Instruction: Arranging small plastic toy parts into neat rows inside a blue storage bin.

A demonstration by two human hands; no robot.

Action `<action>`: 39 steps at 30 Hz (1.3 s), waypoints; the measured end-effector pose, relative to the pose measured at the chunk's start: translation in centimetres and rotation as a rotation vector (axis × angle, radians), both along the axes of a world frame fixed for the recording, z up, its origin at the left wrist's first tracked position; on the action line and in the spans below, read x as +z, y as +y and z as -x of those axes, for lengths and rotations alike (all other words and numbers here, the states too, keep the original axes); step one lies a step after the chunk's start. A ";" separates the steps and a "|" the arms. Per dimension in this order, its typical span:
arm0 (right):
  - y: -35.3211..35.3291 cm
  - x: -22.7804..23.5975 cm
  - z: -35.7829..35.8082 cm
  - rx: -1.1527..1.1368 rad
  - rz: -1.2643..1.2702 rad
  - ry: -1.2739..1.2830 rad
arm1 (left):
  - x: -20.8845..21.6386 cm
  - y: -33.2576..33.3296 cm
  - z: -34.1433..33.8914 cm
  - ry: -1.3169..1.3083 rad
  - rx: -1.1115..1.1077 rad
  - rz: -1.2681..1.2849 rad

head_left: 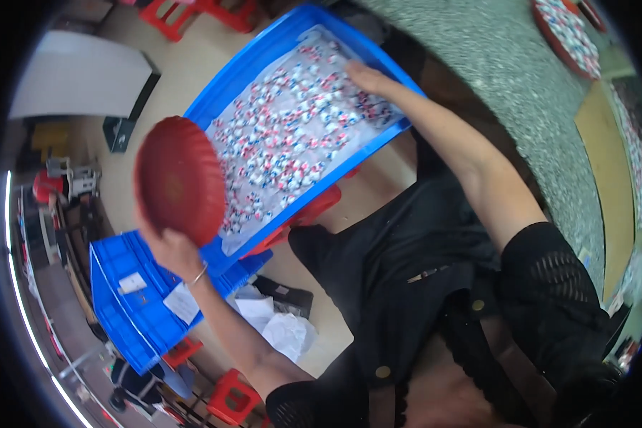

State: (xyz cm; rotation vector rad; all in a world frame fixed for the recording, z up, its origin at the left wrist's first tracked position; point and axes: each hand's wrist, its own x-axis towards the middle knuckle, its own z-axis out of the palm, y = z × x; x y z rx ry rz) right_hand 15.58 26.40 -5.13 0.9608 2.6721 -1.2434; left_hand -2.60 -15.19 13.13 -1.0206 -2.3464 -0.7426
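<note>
My left hand (pixel 175 251) grips the near rim of a round red plastic basin (pixel 175 178) with a fluted edge. The basin is tipped over the left side of a large blue tray (pixel 314 171). Nothing shows inside the part of the basin I can see. A pale sheet lines the tray, and many small round pieces (pixel 285 114) in white, red and blue lie spread over it. Inside the tray's right side, my right hand (pixel 367 77) rests low at the pieces with its fingers stretched out. Its fingertips look slightly blurred.
Red stools (pixel 303 214) show beneath the tray and elsewhere on the floor. Stacked blue crates (pixel 125 292) stand at lower left, near white plastic bags (pixel 285 332). To the right, a speckled grey tabletop (pixel 478 64) carries another red basin (pixel 567 36) full of similar pieces.
</note>
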 end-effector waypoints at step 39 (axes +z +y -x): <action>-4.3 4.5 -6.9 0.062 -0.182 0.316 | -24.5 43.4 -1.7 -0.417 -0.488 0.104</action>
